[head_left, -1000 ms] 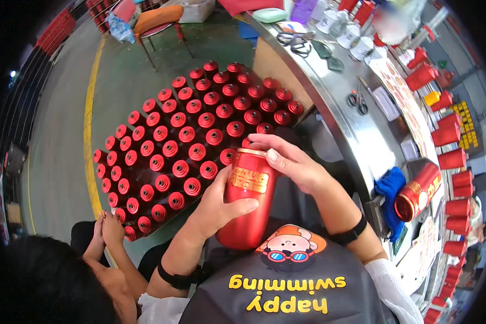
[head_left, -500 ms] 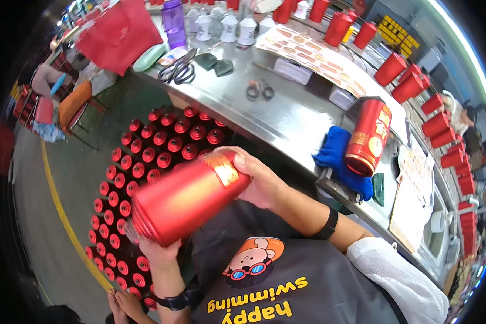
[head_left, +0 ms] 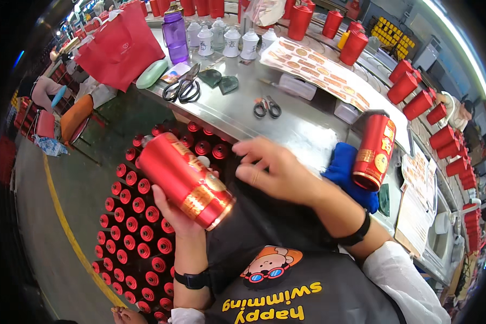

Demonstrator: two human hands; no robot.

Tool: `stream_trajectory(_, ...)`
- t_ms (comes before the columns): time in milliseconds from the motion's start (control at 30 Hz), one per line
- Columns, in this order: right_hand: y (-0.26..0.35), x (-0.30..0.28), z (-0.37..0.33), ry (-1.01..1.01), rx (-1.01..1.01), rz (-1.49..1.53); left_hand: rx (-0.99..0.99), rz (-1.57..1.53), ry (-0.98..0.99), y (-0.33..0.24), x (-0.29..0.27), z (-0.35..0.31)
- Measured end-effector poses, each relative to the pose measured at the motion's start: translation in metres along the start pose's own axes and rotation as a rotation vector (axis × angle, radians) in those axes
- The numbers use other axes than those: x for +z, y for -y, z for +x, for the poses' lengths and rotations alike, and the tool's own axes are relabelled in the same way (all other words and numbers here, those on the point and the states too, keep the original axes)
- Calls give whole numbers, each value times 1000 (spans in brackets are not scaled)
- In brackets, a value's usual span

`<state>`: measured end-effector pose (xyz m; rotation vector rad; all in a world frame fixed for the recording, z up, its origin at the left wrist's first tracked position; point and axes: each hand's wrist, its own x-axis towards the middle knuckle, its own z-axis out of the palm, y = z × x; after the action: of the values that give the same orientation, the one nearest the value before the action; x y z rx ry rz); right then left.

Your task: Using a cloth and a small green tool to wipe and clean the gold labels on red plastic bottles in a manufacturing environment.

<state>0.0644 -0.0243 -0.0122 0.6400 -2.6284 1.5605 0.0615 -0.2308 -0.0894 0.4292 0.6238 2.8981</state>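
Note:
My left hand is wrapped round a glossy red bottle with gold labels. The bottle is tilted, its neck up to the left and its gold-rimmed base down to the right. Apart from it, my right hand hovers at the table's near edge with fingers spread and nothing in them. On the table to the right, a second red bottle with gold labels leans on a blue cloth.
Many red bottles stand on the floor at left. The metal table carries scissors, large shears, a purple water bottle, white bottles and a label sheet. Beyond runs a conveyor with red bottles.
My right hand has let go of the bottle's base and drawn away. The bottle has turned in my left hand, its neck swinging from lower left to upper left, its labels now facing up.

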Motion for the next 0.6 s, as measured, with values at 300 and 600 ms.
stream_trajectory(300,-70,-37,175,151,270,-917,-202,-98,-61,9,-31,13)
stream_trajectory(600,-131,-1,242,-8,491,-1036,-299,-117,-194,-1,-55,8)
